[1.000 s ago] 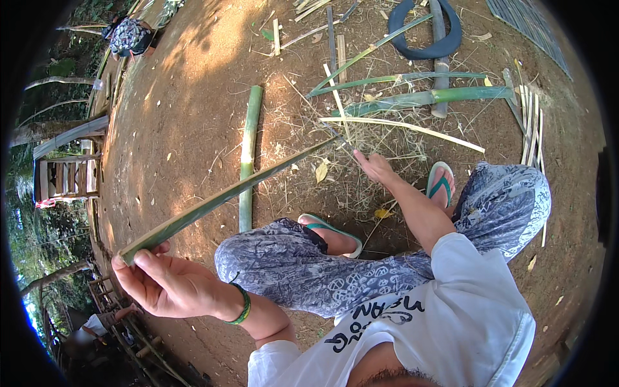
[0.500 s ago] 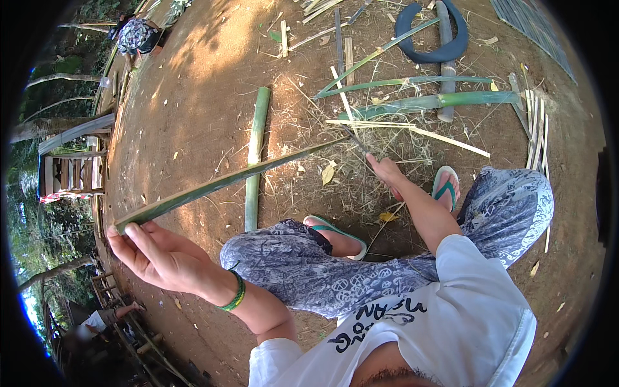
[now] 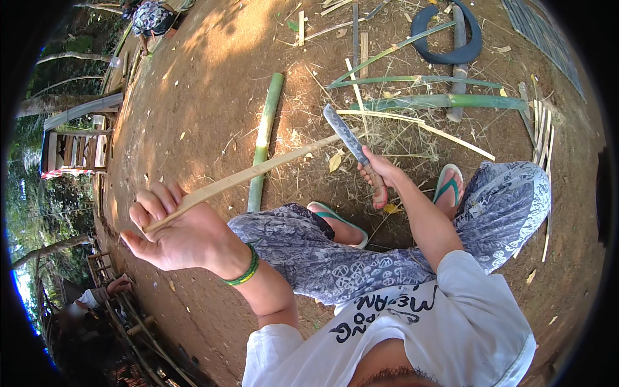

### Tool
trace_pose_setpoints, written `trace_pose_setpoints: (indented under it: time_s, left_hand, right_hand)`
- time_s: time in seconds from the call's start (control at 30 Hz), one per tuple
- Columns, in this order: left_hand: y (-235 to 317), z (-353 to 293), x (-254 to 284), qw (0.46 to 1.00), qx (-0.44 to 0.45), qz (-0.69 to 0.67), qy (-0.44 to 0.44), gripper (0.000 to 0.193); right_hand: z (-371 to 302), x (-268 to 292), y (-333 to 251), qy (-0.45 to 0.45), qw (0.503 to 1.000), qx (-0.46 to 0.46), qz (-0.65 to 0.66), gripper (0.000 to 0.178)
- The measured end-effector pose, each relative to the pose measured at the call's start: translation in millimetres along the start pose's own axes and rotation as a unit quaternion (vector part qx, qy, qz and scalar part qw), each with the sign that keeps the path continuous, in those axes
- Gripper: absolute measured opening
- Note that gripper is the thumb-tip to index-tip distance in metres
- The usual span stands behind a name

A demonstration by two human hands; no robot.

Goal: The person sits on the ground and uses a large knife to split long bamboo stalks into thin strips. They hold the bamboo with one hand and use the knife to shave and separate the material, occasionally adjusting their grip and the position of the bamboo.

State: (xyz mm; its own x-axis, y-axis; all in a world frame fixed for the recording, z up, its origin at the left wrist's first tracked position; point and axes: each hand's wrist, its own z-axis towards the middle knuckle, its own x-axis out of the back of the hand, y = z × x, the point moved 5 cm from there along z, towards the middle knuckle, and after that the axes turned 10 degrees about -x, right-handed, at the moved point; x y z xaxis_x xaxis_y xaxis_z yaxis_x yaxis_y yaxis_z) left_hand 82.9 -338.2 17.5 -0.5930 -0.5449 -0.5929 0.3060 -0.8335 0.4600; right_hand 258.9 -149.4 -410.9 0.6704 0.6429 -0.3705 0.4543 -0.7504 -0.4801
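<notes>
L hand [image 3: 187, 235] palm up, fingers bent round nr end of bamboo strip [image 3: 238, 180], thumb standing off to one side. R hand [image 3: 385, 171] fingers clamped on handle of big knife [image 3: 346, 134], blade pointing up & left. Strip slants from L palm up to the right; blade crosses over it nr its far end in view, can't tell if touching.

Btwn hands, strip passes over a green pole [image 3: 264, 138] lying on the dirt. Yellow leaf [image 3: 335, 161] just below strip's far part. Sandal [image 3: 338, 224] nr R hand. Beyond knife: pale strips [image 3: 454, 140] & green bamboo [image 3: 474, 101] w/ dry shavings around.

Further out: dark ring [image 3: 421, 45] lies across a log [image 3: 456, 109]; pale sticks [image 3: 541, 138] off right, slatted panel [image 3: 541, 45] top right. Another person [image 3: 153, 19] top left, wooden rack [image 3: 77, 151] at L edge.

Vs 1 s ago: strip's turned, pale face showing instead of green side; knife, then nearly edge-on, now shows blade flat.
</notes>
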Motion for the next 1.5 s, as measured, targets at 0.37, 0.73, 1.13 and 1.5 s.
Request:
trace_pose_setpoints:
  time_s: [0.37, 0.73, 1.13, 1.5]
  left_hand:
    - [5.0, -12.8, -8.7, 0.999, -0.022, 0.027, 0.027, 0.033]
    - [1.1, -21.2, -33.3, 0.999, -0.03, 0.023, 0.018, 0.03]
    - [0.7, -13.1, -20.1, 0.998, -0.043, 0.036, 0.024, 0.032]
    - [-3.8, -13.7, -34.5, 0.997, -0.042, 0.04, 0.045, 0.03]
  right_hand:
    - [-26.6, -60.2, 20.4, -0.125, 0.987, -0.027, 0.096, 0.062]
    - [14.6, -21.5, 69.1, -0.139, 0.95, -0.077, 0.268, 0.058]
    - [-5.8, -54.2, 29.3, -0.23, 0.96, -0.058, 0.151, 0.059]
    - [-37.6, -83.3, 14.6, -0.184, 0.968, -0.041, 0.165, 0.061]
